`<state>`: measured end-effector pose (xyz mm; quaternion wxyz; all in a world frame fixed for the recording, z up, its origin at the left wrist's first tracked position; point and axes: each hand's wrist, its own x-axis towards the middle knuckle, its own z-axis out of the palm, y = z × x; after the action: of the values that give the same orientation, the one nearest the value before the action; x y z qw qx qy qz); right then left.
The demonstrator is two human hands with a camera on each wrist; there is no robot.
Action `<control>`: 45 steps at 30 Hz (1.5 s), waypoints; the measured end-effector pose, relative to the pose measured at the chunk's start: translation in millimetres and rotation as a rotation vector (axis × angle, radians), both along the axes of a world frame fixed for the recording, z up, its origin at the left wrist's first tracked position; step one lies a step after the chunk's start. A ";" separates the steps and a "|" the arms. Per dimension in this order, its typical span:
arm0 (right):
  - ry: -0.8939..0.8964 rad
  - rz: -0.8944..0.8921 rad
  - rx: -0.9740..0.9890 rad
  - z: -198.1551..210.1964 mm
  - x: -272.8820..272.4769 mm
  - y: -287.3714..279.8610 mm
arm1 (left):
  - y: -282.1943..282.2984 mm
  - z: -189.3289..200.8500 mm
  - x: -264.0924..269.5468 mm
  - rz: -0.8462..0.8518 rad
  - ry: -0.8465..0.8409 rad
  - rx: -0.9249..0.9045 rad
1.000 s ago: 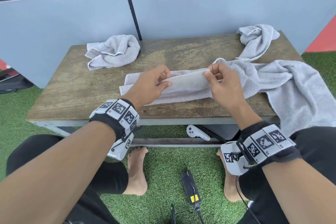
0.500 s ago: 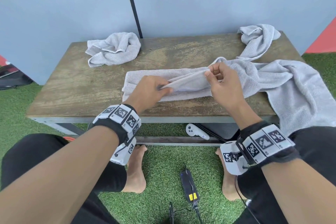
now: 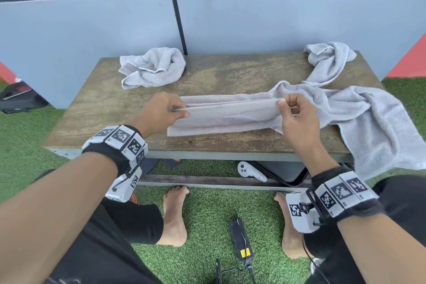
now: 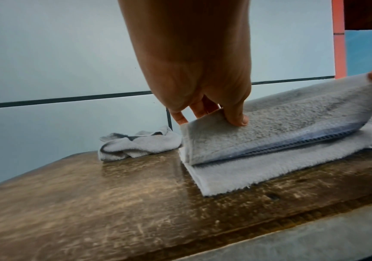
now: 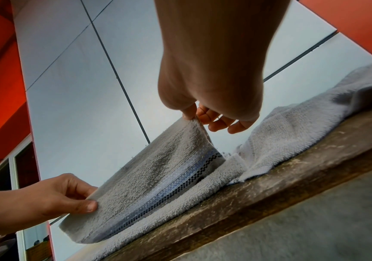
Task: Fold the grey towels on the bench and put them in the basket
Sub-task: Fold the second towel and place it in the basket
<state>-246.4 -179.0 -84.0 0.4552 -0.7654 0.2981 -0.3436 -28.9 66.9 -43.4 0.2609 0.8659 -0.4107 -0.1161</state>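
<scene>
On the bench (image 3: pixel 96 108), the grey towel (image 3: pixel 226 115) lies lengthwise between both hands. Left hand (image 3: pixel 159 112) pinches its left end; right hand (image 3: pixel 297 117) pinches the raised right edge.

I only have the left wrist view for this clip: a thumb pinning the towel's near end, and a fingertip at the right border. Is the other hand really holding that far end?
Observer: Yes. The right hand pinches the far end of the folded towel between thumb and forefinger, raised above the bench.
Operator: Any towels besides the crumpled towel behind?
Observer: A bigger towel lies at the right end, draping over the bench edge.
Operator: Basket nearby?
Observer: No view shows one; under the bench I see a white controller.
</scene>
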 end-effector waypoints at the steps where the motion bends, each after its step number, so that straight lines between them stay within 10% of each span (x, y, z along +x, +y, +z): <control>1: 0.002 -0.010 0.007 0.4 -2.3 -0.5 | 3.7 3.4 2.1 0.014 0.008 0.009; 20: 0.022 -0.050 0.021 61.3 12.4 -20.9 | 35.7 64.8 24.5 0.113 0.066 -0.169; 38: -0.184 0.053 0.012 201.3 98.0 -46.0 | 15.4 171.6 77.6 0.177 -0.297 -0.521; 45: -0.187 0.112 -0.110 187.7 84.1 -36.5 | 38.4 174.6 73.2 0.195 -0.283 -0.452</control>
<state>-162.3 -215.5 103.6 0.4567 -0.7694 0.1920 -0.4033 44.3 105.3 131.2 0.3975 0.8287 -0.3732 0.1263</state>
